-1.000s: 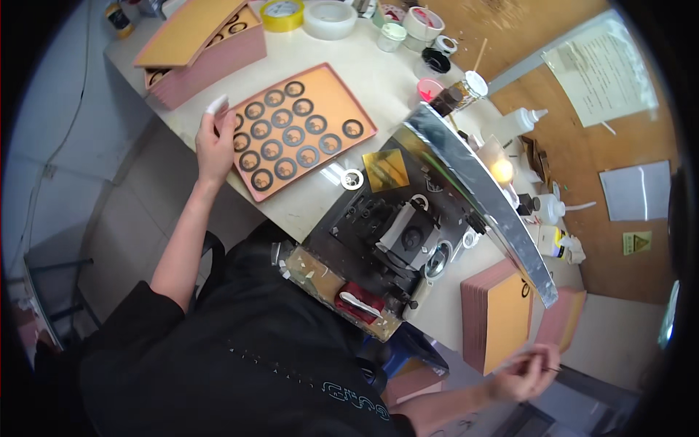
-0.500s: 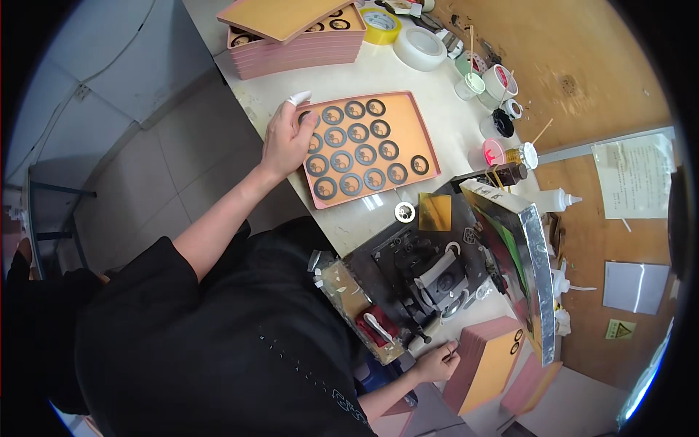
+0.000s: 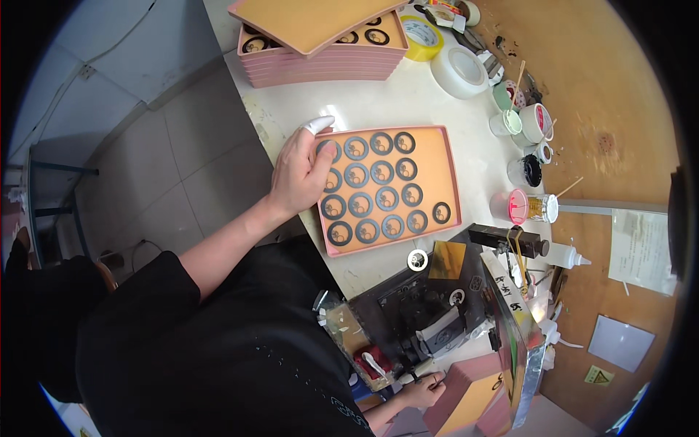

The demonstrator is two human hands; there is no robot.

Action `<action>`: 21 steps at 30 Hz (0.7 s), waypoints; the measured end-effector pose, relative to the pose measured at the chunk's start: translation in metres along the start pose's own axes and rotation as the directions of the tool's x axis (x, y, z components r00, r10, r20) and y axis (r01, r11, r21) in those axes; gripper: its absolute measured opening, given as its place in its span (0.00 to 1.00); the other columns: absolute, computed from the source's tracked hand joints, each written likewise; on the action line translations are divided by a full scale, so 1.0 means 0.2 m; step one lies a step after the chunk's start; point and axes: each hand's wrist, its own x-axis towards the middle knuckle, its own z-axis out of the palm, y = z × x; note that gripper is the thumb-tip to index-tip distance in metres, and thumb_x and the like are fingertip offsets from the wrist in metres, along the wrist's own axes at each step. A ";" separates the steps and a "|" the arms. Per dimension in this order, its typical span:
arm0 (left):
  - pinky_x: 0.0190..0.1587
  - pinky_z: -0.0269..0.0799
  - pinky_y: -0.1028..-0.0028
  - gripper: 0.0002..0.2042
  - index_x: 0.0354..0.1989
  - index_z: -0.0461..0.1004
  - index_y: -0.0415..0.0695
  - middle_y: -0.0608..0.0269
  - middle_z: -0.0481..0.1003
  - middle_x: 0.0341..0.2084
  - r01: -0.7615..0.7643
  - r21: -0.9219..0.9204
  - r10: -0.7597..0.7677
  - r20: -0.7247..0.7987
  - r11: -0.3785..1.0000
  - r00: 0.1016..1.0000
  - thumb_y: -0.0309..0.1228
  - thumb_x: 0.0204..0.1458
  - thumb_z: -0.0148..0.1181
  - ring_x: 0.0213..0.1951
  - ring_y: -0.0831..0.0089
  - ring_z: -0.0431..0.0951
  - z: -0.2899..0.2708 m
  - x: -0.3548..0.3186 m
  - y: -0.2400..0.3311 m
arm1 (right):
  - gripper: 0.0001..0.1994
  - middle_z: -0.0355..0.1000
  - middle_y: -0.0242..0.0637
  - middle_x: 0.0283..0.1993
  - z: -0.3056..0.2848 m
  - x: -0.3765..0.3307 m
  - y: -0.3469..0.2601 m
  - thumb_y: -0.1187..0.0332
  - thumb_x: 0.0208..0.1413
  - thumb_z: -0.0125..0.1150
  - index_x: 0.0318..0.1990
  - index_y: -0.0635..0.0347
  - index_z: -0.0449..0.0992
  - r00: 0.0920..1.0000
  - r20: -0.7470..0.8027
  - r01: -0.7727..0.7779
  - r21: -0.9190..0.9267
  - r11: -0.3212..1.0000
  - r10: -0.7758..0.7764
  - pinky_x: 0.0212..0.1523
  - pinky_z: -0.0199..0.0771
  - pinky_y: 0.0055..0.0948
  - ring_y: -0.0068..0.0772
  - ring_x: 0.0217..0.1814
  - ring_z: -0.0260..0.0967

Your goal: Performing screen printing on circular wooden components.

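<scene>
one pink tray (image 3: 455,191) lies flat on the white table (image 3: 408,102), its orange inset carrying rows of black rings (image 3: 386,198). the left hand (image 3: 302,173) rests spread over the tray's left edge, one fingertip capped white. the right hand (image 3: 422,391), low beside a pink box (image 3: 466,397), pinches a thin tool. a stack of trays (image 3: 320,51) stands behind.

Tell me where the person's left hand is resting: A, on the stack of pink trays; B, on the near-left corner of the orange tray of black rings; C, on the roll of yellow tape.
B: the left hand lies over the orange tray's corner, fingers covering black rings.
</scene>
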 end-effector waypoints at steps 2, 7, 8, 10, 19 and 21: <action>0.48 0.74 0.69 0.20 0.63 0.70 0.36 0.51 0.79 0.48 -0.006 -0.007 0.006 0.001 1.000 1.000 0.25 0.63 0.56 0.42 0.62 0.79 -0.01 0.00 0.01 | 0.23 0.65 0.34 0.17 0.01 0.00 -0.01 0.57 0.68 0.58 0.22 0.63 0.66 1.000 -0.015 0.007 -0.004 1.000 -0.007 0.25 0.62 0.36 0.31 0.20 0.54; 0.43 0.74 0.72 0.20 0.64 0.70 0.37 0.55 0.79 0.47 0.091 -0.034 -0.089 0.045 0.995 0.995 0.24 0.64 0.56 0.36 0.70 0.75 -0.03 0.01 0.04 | 0.21 0.65 0.34 0.18 -0.03 -0.03 -0.07 0.60 0.67 0.57 0.23 0.63 0.67 0.999 -0.018 -0.029 0.048 0.998 0.029 0.25 0.62 0.34 0.30 0.20 0.55; 0.42 0.73 0.73 0.19 0.65 0.70 0.38 0.57 0.79 0.45 0.025 -0.069 -0.025 0.006 0.997 1.000 0.25 0.65 0.55 0.35 0.72 0.73 0.01 -0.01 -0.01 | 0.16 0.68 0.35 0.18 -0.05 -0.03 -0.04 0.63 0.65 0.58 0.26 0.63 0.73 1.000 0.011 -0.006 0.035 0.999 0.006 0.26 0.64 0.35 0.31 0.20 0.57; 0.56 0.75 0.70 0.19 0.67 0.70 0.40 0.55 0.80 0.53 0.292 -0.038 -0.284 0.145 0.956 0.948 0.28 0.70 0.53 0.52 0.68 0.79 0.03 -0.02 0.04 | 0.10 0.72 0.36 0.21 -0.04 -0.05 0.02 0.67 0.62 0.57 0.31 0.61 0.79 0.998 -0.059 0.028 0.002 1.000 -0.027 0.27 0.67 0.36 0.32 0.21 0.62; 0.58 0.74 0.72 0.18 0.64 0.72 0.34 0.49 0.79 0.56 0.127 -0.042 -0.120 0.134 0.991 0.984 0.31 0.70 0.55 0.54 0.66 0.80 -0.06 0.09 -0.25 | 0.05 0.67 0.33 0.19 -0.03 -0.02 -0.12 0.70 0.55 0.64 0.28 0.60 0.78 0.989 -0.103 -0.095 0.127 0.987 0.109 0.23 0.63 0.35 0.34 0.18 0.59; 0.51 0.75 0.72 0.14 0.51 0.76 0.35 0.51 0.82 0.48 0.095 -0.080 -0.087 0.088 0.992 0.992 0.35 0.71 0.56 0.47 0.69 0.82 -0.01 0.08 -0.22 | 0.07 0.63 0.30 0.15 -0.03 0.00 -0.13 0.70 0.54 0.65 0.25 0.56 0.77 0.988 -0.113 -0.088 0.132 0.987 0.103 0.21 0.62 0.33 0.32 0.15 0.57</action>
